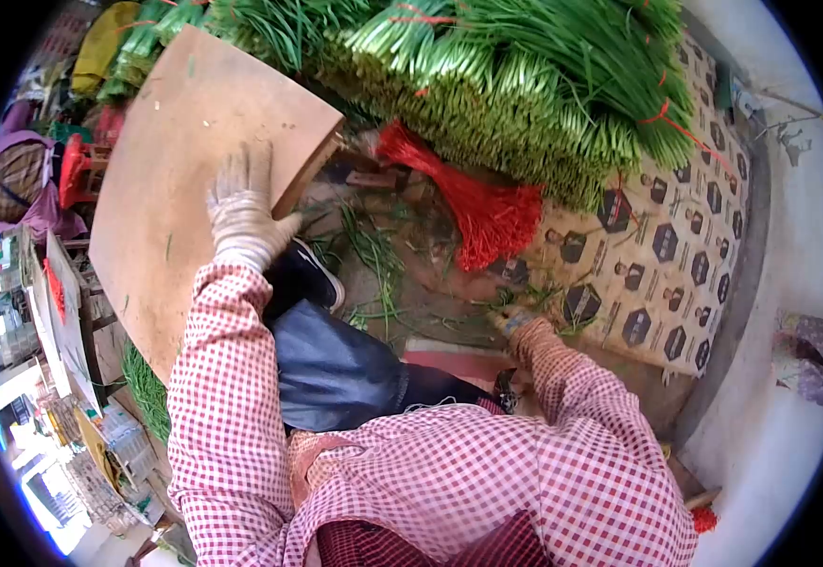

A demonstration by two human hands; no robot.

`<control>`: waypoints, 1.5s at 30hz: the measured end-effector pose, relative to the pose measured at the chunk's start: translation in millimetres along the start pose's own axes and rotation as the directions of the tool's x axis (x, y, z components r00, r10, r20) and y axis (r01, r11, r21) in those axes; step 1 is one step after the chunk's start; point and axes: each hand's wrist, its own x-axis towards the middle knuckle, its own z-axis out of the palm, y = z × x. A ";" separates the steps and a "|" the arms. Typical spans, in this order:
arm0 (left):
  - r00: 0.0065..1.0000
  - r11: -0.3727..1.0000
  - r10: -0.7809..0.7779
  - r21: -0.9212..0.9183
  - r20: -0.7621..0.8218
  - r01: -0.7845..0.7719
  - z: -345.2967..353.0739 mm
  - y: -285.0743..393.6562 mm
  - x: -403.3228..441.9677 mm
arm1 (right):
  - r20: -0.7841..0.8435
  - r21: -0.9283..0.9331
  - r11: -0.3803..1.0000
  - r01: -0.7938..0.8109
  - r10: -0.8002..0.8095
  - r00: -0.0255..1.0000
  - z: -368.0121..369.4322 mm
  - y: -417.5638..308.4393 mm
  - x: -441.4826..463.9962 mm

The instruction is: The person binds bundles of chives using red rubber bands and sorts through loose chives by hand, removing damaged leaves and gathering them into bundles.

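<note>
My left hand (244, 213), in a pale work glove, lies flat on a large brown wooden board (156, 189) with its fingers stretched out. A few green scraps lie on the board. My right hand (513, 319) is low near the floor, among loose green leaves (577, 307); its fingers are too small and covered to make out. Beyond it lies a bunch of red ties (487, 213). Behind that is a big stack of green chive-like bundles (525, 94), bound with red ties, their pale cut ends facing me.
Printed brown paper sheeting (652, 274) covers the floor at the right, beside a white wall (785, 283). Loose leaves (378, 255) litter the ground near my shoe (317, 274). A red plastic stool (80, 170) and a purple bag-like bundle (28, 180) stand at the left.
</note>
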 end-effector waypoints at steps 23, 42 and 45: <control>0.984 0.999 0.008 -0.032 -0.178 -0.014 18.9 -6.8 7.9 | -0.445 0.099 0.995 0.010 0.036 0.895 -76.9 0.5 16.1; 0.987 0.919 -0.158 -0.362 0.022 0.155 43.0 -176.7 -120.1 | 0.509 -0.325 0.514 0.793 -0.612 0.605 -114.5 -386.9 -187.8; 0.765 0.744 -0.587 -0.196 0.266 0.639 37.8 -255.0 -177.6 | 0.556 -0.340 0.520 0.783 -0.560 0.614 -107.2 -492.1 -174.1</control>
